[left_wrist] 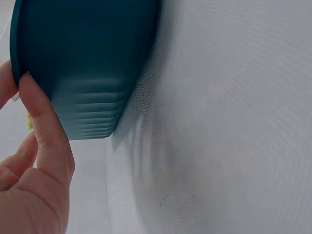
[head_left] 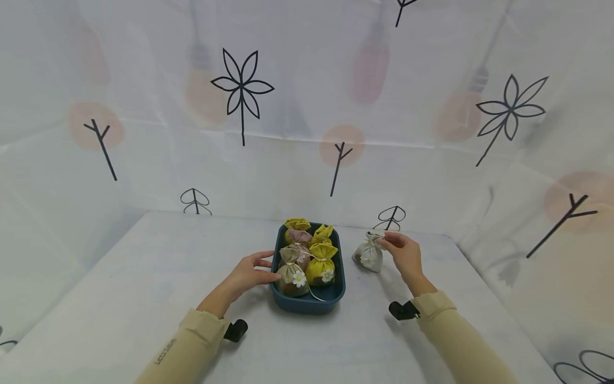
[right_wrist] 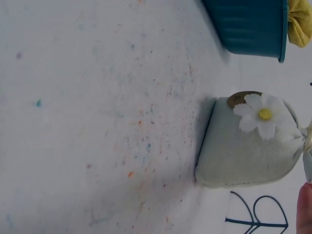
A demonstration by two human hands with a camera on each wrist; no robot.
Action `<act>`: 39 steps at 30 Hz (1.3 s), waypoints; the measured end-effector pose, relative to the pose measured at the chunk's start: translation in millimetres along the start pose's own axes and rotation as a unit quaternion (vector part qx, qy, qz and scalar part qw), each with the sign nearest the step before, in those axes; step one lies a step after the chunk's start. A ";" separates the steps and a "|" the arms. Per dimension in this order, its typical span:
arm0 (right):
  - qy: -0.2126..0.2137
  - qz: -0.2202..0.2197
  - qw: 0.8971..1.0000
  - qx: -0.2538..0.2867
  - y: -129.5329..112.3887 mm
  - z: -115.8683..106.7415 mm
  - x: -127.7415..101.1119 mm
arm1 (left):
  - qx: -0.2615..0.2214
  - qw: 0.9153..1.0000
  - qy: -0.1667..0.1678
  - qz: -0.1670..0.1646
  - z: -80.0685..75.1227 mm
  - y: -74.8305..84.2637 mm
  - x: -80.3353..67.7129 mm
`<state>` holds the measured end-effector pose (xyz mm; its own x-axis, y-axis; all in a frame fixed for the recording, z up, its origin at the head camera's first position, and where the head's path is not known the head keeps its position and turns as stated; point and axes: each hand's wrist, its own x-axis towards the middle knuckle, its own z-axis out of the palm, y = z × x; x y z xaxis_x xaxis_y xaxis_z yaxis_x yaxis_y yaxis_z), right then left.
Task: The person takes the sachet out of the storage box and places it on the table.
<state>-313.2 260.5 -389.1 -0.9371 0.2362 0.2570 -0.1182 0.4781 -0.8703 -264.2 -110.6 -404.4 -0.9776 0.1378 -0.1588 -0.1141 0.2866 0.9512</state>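
Observation:
A pale grey-green cloth pouch (head_left: 369,253) with a white flower on its front is held at its tied neck by my right hand (head_left: 405,258), to the right of a dark blue plastic basket. In the right wrist view the pouch (right_wrist: 251,141) shows from its base up, with one fingertip at its neck; whether its base touches the table I cannot tell. My left hand (head_left: 247,277) pinches the left rim of the basket (head_left: 307,305). Inside stand several similar pouches: yellow ones (head_left: 320,272), pinkish ones (head_left: 298,236) and a beige one (head_left: 290,274) at the front left.
The basket stands on a white-covered table (head_left: 144,298). Behind and at the sides hangs a white cloth (head_left: 288,176) printed with plants and pale orange circles. A black wrist camera (head_left: 236,330) sits by the left cuff and another (head_left: 404,310) by the right.

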 end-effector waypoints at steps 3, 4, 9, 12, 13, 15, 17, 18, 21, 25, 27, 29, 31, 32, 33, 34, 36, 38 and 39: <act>0.001 0.003 1.000 -0.009 2.3 -4.5 -2.9 | 0.000 1.000 0.000 0.001 -0.1 -0.2 0.1; 0.000 0.002 1.000 -0.013 3.4 -6.0 -4.0 | 0.000 1.000 0.000 0.001 -0.1 -0.4 0.2; 0.004 -0.001 1.000 -0.023 5.2 -11.7 -11.0 | 0.002 1.000 0.000 0.000 0.2 -1.0 -0.3; 0.006 0.001 1.000 -0.024 3.8 -13.9 -15.7 | 0.003 1.000 0.000 -0.001 0.4 -1.4 -0.2; 0.006 0.001 1.000 -0.024 3.5 -14.3 -17.4 | 0.004 1.000 0.001 -0.001 0.4 -1.4 -0.1; 0.003 0.004 1.000 -0.024 2.8 -15.1 -20.4 | 0.006 1.000 0.002 -0.001 0.5 -1.3 0.0; -0.001 0.004 1.000 -0.020 2.4 -15.1 -23.7 | 0.008 1.000 0.001 -0.001 0.5 -1.3 0.2; -0.002 0.001 1.000 -0.015 2.6 -14.9 -25.3 | 0.009 1.000 0.001 -0.001 0.4 -1.4 0.4; -0.009 -0.009 1.000 -0.001 2.4 -14.0 -30.0 | 0.009 1.000 0.000 0.000 0.1 -1.5 0.8; -0.020 -0.019 1.000 0.012 -0.5 -11.7 -35.3 | 0.007 1.000 0.000 0.000 -0.2 -2.0 1.5; -0.026 -0.020 0.999 0.013 -2.6 -10.3 -37.3 | 0.008 1.000 0.000 0.000 -0.2 -2.0 1.7; -0.033 -0.019 0.999 0.014 -4.2 -8.6 -38.9 | 0.008 1.000 0.000 0.000 -0.2 -2.1 1.9; -0.039 -0.018 0.999 0.014 -6.1 -6.9 -40.3 | 0.008 1.000 0.000 0.000 -0.1 -1.9 1.7; -0.041 -0.018 0.999 0.017 -7.0 -5.8 -40.8 | 0.007 1.000 0.000 0.001 -0.1 -1.7 1.6; -0.043 -0.017 0.999 0.018 -7.9 -4.8 -41.4 | 0.006 1.000 0.000 0.001 0.0 -1.7 1.5; -0.044 -0.017 0.999 0.021 -9.0 -3.7 -41.8 | 0.005 1.000 0.000 0.002 0.0 -1.5 1.3; -0.047 -0.019 0.998 0.029 -11.4 -1.4 -42.9 | 0.003 1.000 0.000 0.002 0.0 -1.2 0.8; -0.050 -0.024 0.998 0.038 -13.7 1.1 -43.7 | 0.001 1.000 0.000 0.001 -0.2 -0.8 0.2; -0.052 -0.026 0.997 0.041 -14.9 2.4 -44.3 | 0.001 1.000 0.001 0.000 -0.2 -0.6 -0.1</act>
<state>-270.7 240.9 -388.5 -0.9575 0.1224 0.2610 -0.1896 0.4147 -0.8900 -264.1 -111.1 -405.0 -0.9780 0.1368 -0.1575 -0.1127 0.2887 0.9508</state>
